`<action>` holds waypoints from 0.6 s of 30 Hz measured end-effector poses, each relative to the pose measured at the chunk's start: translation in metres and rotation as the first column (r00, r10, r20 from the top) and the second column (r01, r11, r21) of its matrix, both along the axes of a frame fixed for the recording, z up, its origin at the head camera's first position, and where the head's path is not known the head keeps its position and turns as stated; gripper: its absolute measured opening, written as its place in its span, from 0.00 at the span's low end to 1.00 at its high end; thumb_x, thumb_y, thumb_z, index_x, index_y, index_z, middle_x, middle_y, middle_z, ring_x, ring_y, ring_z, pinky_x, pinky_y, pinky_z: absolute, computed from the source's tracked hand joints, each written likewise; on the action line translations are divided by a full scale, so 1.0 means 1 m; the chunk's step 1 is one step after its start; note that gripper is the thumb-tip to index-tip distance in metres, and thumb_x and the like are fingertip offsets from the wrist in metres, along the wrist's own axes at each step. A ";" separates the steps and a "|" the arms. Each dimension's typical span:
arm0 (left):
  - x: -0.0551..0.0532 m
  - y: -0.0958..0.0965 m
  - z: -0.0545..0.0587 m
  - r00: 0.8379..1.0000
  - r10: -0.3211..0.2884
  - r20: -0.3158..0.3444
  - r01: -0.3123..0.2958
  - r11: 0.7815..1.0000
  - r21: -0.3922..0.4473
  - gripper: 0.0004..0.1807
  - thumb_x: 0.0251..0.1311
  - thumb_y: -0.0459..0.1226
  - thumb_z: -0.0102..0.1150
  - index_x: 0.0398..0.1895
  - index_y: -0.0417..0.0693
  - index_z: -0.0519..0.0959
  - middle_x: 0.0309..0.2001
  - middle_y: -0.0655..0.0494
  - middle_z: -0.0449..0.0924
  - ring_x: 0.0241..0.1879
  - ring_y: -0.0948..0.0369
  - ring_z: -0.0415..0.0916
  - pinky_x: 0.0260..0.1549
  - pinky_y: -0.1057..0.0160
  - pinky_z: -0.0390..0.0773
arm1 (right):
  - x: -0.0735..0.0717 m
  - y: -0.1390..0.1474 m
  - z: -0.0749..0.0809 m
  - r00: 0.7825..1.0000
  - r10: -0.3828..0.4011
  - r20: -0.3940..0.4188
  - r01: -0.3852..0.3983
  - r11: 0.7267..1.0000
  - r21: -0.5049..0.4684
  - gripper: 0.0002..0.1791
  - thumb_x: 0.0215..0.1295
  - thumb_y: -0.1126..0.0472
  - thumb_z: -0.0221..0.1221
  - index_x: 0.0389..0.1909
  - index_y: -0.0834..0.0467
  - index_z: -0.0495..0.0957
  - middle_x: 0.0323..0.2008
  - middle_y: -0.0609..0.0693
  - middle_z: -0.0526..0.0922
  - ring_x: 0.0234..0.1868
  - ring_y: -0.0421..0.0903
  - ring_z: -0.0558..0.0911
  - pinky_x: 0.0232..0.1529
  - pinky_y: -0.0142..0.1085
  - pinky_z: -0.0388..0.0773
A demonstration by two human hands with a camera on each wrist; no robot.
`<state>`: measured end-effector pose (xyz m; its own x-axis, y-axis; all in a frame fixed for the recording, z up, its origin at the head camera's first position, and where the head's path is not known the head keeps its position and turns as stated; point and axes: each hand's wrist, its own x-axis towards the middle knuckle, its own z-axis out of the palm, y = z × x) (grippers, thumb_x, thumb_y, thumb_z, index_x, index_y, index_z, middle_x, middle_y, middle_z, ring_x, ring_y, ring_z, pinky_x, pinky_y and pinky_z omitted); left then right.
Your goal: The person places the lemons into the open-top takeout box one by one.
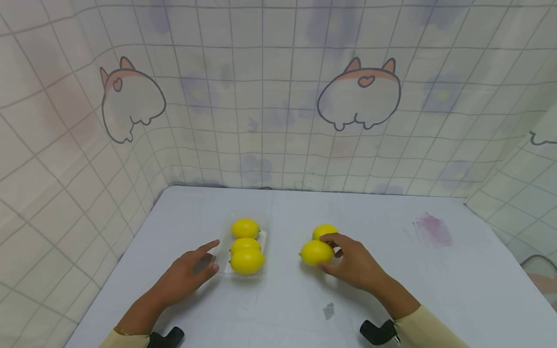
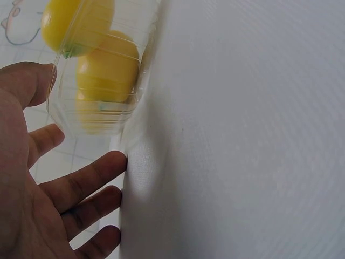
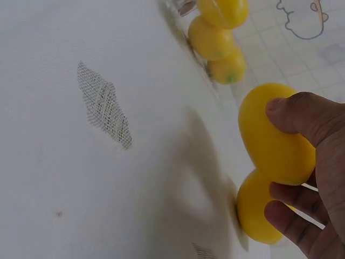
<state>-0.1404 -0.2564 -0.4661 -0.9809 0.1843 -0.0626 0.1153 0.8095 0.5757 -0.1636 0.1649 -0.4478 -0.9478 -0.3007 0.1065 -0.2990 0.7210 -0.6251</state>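
Note:
Between thumb and fingers my right hand holds a lemon, raised a little off the table as its shadow shows in the right wrist view. A second lemon lies on the table just beyond it, close to the lower fingers. On the left, a clear plastic tray carries three lemons; the nearest one overlaps the middle one, and another lies at the far end. My left hand is at the tray's left side, fingers spread, with the thumb by its rim in the left wrist view.
A white cloth covers the table. A small grey patch shows near the front, and a pinkish stain marks the right side. Behind and beside the table hangs a checked curtain with cartoon animal prints.

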 end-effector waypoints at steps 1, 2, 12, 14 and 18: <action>0.000 0.000 0.000 1.000 0.003 0.001 -0.003 1.000 0.001 0.37 0.70 0.59 0.59 0.79 0.67 0.62 0.59 0.54 0.80 0.68 0.42 0.67 0.64 0.30 0.63 | -0.001 -0.001 0.001 1.000 0.004 -0.003 -0.004 1.000 -0.004 0.32 0.54 0.54 0.78 0.60 0.52 0.78 0.52 0.45 0.82 0.44 0.43 0.80 0.47 0.40 0.81; 0.000 0.000 -0.001 1.000 0.006 0.003 -0.006 1.000 -0.003 0.37 0.70 0.59 0.58 0.79 0.67 0.62 0.59 0.54 0.80 0.68 0.42 0.67 0.64 0.30 0.63 | -0.001 -0.002 0.001 1.000 0.007 -0.005 -0.007 1.000 -0.006 0.32 0.54 0.54 0.78 0.60 0.52 0.78 0.52 0.45 0.82 0.44 0.42 0.80 0.47 0.39 0.81; 0.001 -0.001 0.000 1.000 -0.001 0.006 0.001 1.000 -0.003 0.37 0.69 0.60 0.58 0.79 0.68 0.61 0.60 0.54 0.80 0.67 0.42 0.67 0.63 0.30 0.63 | -0.007 -0.012 0.007 0.999 0.040 -0.029 -0.041 0.999 -0.033 0.33 0.54 0.54 0.79 0.61 0.53 0.78 0.55 0.43 0.82 0.46 0.42 0.79 0.50 0.40 0.81; 0.001 -0.001 0.000 1.000 -0.004 0.002 0.004 1.000 -0.001 0.37 0.70 0.60 0.58 0.79 0.68 0.61 0.60 0.53 0.80 0.67 0.42 0.68 0.63 0.30 0.64 | -0.009 -0.014 0.008 0.999 0.039 -0.027 -0.040 0.999 -0.034 0.34 0.54 0.54 0.78 0.62 0.53 0.78 0.55 0.44 0.82 0.46 0.42 0.79 0.50 0.41 0.82; 0.001 -0.002 0.000 1.000 -0.008 0.002 0.008 1.000 -0.004 0.37 0.70 0.60 0.57 0.79 0.69 0.61 0.61 0.53 0.79 0.67 0.42 0.67 0.62 0.30 0.64 | -0.011 -0.017 0.010 0.999 0.029 -0.015 -0.030 0.999 -0.043 0.34 0.55 0.53 0.78 0.62 0.52 0.78 0.54 0.44 0.82 0.46 0.43 0.80 0.51 0.41 0.81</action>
